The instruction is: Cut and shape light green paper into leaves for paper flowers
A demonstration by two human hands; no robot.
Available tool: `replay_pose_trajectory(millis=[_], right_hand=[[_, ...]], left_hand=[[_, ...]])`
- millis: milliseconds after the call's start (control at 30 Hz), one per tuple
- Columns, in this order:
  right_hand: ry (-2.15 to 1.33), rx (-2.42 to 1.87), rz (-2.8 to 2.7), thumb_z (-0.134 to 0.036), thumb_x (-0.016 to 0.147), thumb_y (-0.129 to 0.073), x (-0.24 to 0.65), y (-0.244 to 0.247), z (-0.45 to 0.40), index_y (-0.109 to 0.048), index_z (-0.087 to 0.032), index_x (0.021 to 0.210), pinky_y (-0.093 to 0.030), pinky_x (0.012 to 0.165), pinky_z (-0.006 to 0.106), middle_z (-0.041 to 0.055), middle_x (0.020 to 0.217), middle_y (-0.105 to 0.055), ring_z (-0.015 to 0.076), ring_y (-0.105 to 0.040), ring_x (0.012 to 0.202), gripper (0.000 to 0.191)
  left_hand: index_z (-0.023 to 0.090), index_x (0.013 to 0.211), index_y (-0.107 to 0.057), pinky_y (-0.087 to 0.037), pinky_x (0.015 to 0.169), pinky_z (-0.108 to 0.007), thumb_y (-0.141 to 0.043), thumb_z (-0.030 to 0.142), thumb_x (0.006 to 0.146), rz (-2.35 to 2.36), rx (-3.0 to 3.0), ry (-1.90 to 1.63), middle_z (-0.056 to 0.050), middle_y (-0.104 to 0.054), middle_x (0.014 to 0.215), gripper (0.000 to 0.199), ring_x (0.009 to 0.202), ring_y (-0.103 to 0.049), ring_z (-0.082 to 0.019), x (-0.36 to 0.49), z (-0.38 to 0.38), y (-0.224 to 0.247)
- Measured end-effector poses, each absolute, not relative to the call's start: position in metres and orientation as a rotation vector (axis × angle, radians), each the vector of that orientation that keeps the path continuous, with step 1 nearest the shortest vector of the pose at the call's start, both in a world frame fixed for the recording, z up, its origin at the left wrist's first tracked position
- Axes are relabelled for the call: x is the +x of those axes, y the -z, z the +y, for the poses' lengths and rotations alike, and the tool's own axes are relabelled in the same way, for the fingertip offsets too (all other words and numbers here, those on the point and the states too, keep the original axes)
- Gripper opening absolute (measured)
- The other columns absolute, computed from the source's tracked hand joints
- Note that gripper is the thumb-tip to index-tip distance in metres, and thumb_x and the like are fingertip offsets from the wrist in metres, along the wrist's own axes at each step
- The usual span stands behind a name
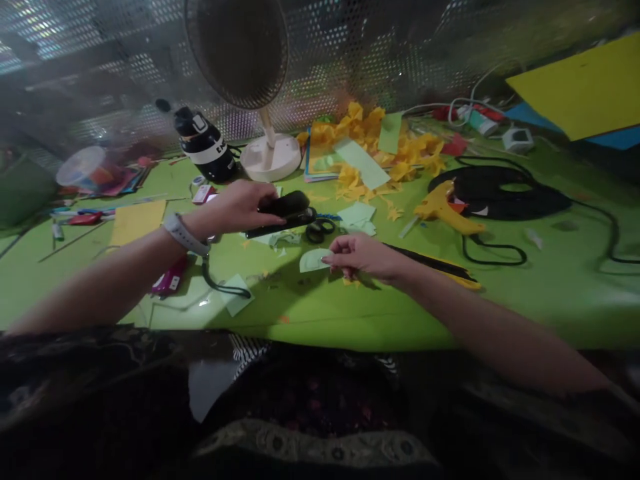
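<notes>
My left hand (249, 207) is closed on a black object (286, 205), perhaps a stapler or a phone, over the middle of the green table. Just right of that object lie dark-handled scissors (320, 230). Between the thumb and fingers of my right hand (354, 255) is a small pale green paper piece (311, 261) with a rounded edge. Pale green scraps (359, 218) rest behind my right hand, and another green piece (238, 295) lies near the front edge.
Behind stand a fan (273, 159) and a black bottle (206, 147). Orange paper shapes (415, 150) are heaped at the back. On the right lies a yellow glue gun (447, 207) with a cord. A purple object (170, 277) sits below my left forearm.
</notes>
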State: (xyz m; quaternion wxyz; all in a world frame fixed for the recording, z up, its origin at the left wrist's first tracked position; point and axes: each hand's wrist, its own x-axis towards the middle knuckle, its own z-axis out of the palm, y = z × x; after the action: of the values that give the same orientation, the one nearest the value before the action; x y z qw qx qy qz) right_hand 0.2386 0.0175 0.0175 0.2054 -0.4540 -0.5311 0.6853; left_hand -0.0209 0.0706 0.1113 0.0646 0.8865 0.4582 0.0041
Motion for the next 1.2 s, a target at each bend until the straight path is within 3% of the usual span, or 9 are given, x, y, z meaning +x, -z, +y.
replay_pose_trajectory(millis=[267,700,900,1100,1200], right_hand=[[-1.88,-1.272,-1.522,-0.013,0.083,-0.072,0.232,-0.018,0.014,-0.061,-0.015,0.071,-0.041,0.04,0.018,-0.0006,0.06,-0.067,0.0052,-0.052,0.042,0.016],[-1.76,-1.423,-1.49,0.0,0.083,-0.067,0.223,-0.022,0.01,-0.059,-0.015,0.064,-0.043,0.037,0.014,0.0002,0.052,-0.063,0.0054,-0.053,0.04,0.026],[-1.712,-1.455,-1.467,0.0,0.082,-0.067,0.217,-0.018,0.011,-0.056,-0.016,0.061,-0.045,0.037,0.016,0.0016,0.054,-0.063,0.0076,-0.057,0.043,0.029],[-1.675,-1.491,-1.506,-0.003,0.082,-0.069,0.213,-0.014,0.014,-0.058,-0.014,0.064,-0.041,0.035,0.015,0.0033,0.057,-0.066,0.0077,-0.058,0.043,0.024],[-1.66,-1.484,-1.52,-0.002,0.079,-0.072,0.212,-0.013,0.015,-0.059,-0.013,0.064,-0.039,0.033,0.013,0.0038,0.059,-0.068,0.0068,-0.058,0.042,0.023]], left_hand=[[0.016,0.099,-0.062,-0.031,0.056,-0.026,-0.061,0.049,0.087,1.418,2.607,0.089,-0.003,-0.066,0.073,0.035,0.059,-0.056,-0.016,-0.022,0.016,-0.087],[0.019,0.103,-0.063,-0.031,0.054,-0.028,-0.055,0.047,0.092,1.383,2.757,0.322,-0.005,-0.066,0.07,0.031,0.06,-0.059,-0.019,-0.01,0.001,-0.074],[0.022,0.106,-0.067,-0.037,0.058,-0.031,-0.058,0.048,0.09,1.4,2.75,0.167,-0.007,-0.07,0.076,0.032,0.067,-0.064,-0.023,-0.017,0.008,-0.061],[0.018,0.134,-0.054,-0.045,0.081,-0.037,-0.051,0.042,0.097,1.486,2.935,-0.236,-0.015,-0.069,0.114,0.044,0.103,-0.063,-0.027,-0.013,-0.03,-0.05],[0.017,0.126,-0.062,-0.045,0.077,-0.039,-0.039,0.036,0.102,1.528,2.971,-0.228,-0.014,-0.07,0.099,0.038,0.091,-0.063,-0.026,-0.002,-0.061,-0.036]])
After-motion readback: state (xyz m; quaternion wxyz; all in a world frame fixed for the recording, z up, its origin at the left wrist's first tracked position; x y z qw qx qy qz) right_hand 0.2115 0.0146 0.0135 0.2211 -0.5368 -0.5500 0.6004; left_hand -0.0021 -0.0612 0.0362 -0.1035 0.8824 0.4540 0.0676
